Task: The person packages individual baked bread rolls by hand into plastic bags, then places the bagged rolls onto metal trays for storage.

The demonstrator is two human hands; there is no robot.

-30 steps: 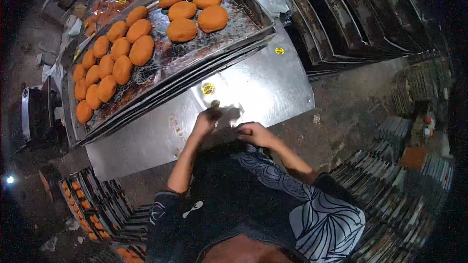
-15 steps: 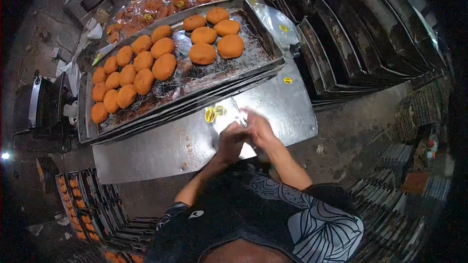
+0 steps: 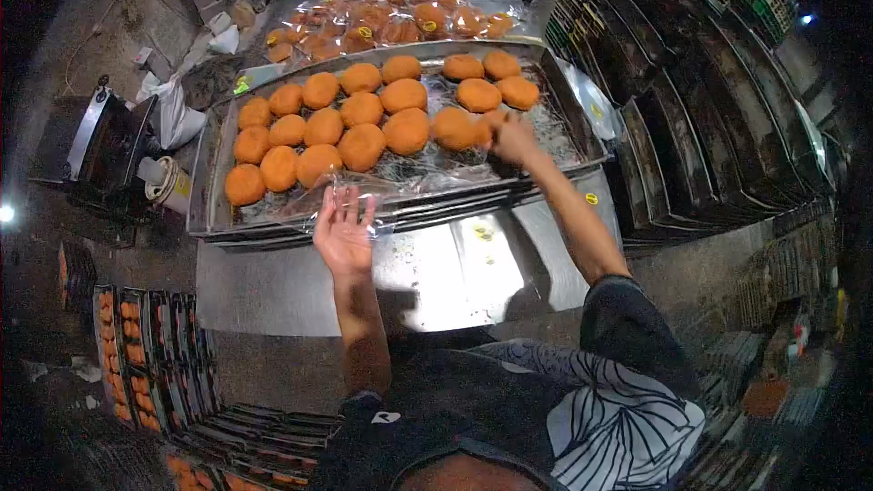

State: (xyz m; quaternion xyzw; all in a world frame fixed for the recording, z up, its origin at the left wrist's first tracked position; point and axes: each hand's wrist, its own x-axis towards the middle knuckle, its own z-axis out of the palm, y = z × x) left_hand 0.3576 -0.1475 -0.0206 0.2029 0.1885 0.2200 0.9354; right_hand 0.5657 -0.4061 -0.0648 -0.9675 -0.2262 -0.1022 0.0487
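Clear plastic film, apparently a bag [image 3: 386, 195], lies over the fingertips of my left hand [image 3: 346, 235], which is palm up at the tray's front edge with its fingers spread, supporting the film. Over the right part of the metal tray [image 3: 207, 209], my right hand [image 3: 511, 140] has its fingers closed on an orange-brown bun [image 3: 455, 129], blurred by motion. Rows of similar buns [image 3: 362, 146] fill the tray's left side, and a small group [image 3: 478, 95] sits behind my right hand.
Bagged buns [image 3: 400, 29] lie behind the tray. The metal table [image 3: 264, 295] extends in front, with yellow stickers on it. Dark trays or racks [image 3: 677, 127] stand at the right. Racks of buns [image 3: 136, 355] are at the lower left; a white bucket [image 3: 168, 184] stands left.
My hands have come apart from above the table. The left moved to the tray's front edge with clear film; the right reached over the tray and took a bun. The view shifted.
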